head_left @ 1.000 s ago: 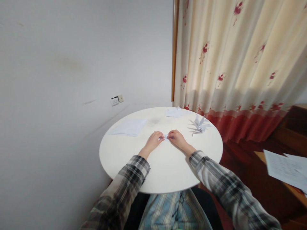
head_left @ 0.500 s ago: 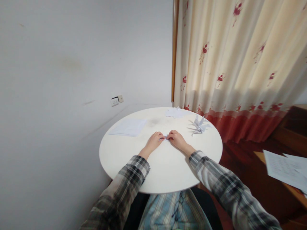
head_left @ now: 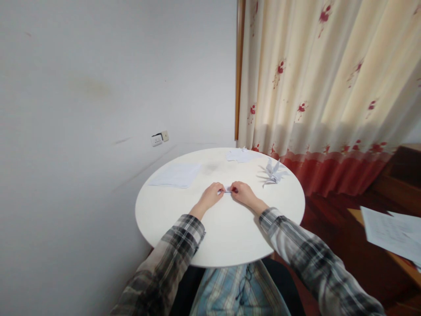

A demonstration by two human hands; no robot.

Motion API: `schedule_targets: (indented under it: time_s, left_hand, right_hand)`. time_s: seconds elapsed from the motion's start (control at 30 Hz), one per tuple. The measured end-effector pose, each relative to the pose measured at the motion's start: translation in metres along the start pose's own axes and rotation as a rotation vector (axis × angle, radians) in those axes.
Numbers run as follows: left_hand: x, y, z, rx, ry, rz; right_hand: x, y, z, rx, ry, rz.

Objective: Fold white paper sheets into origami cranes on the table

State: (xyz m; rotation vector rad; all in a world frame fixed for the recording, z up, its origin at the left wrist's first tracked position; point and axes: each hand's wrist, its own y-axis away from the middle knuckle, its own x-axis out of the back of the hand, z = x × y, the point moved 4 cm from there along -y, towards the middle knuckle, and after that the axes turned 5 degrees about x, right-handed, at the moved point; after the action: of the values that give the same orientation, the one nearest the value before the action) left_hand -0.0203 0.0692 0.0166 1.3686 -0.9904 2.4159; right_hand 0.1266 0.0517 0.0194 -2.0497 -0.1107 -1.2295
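- The small folded paper [head_left: 227, 191] sits between the two hands, near the middle of the table, seen as a thin strip; the fingers cover both its ends.
- The left hand [head_left: 212, 194] pinches one end with thumb and fingertips, and the right hand [head_left: 242, 192] pinches the other.
- The flat paper sheets [head_left: 175, 174] lie stacked beyond the left hand, apart from it, toward the table's left edge.
- The paper figures [head_left: 273, 171], pointed and folded, cluster to the right of and beyond the right hand, near the edge and not touching it.
- The loose white paper [head_left: 241, 155] lies at the far edge, straight beyond the hands; its details are too small to tell.
- The round table [head_left: 230, 232] is white and smooth, with a faint grey smudge beyond the left hand.
- The pale wall [head_left: 98, 87] rises on the left, scuffed, with a socket [head_left: 157, 140] low on it.
- The cream curtain [head_left: 302, 79] hangs on the right, red-flowered with a red lower band, above a dark red floor [head_left: 329, 224].
- The printed sheets [head_left: 388, 228] rest on wooden furniture at far right.
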Motion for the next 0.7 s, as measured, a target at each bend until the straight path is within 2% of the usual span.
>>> schedule_targets:
  time_s: [0.2, 0.4, 0.6, 0.7]
  left_hand:
    - [-0.0006, -0.0003, 0.0020, 0.007, -0.022, 0.004]
    - [0.0006, -0.0002, 0.0011, -0.012, -0.008, -0.002]
    - [0.0046, -0.0003, 0.0085, -0.065, -0.177, 0.018]
    - [0.0043, -0.0003, 0.0088, -0.042, -0.236, 0.020]
  right_hand:
    - [0.0008, -0.0018, -0.0032, -0.040, 0.030, -0.020]
    - [-0.0015, -0.0025, -0.0029, 0.002, -0.024, 0.005]
    - [-0.0041, -0.0026, 0.0023, -0.081, -0.040, -0.029]
    - [-0.0018, -0.0032, 0.0012, -0.085, -0.038, -0.046]
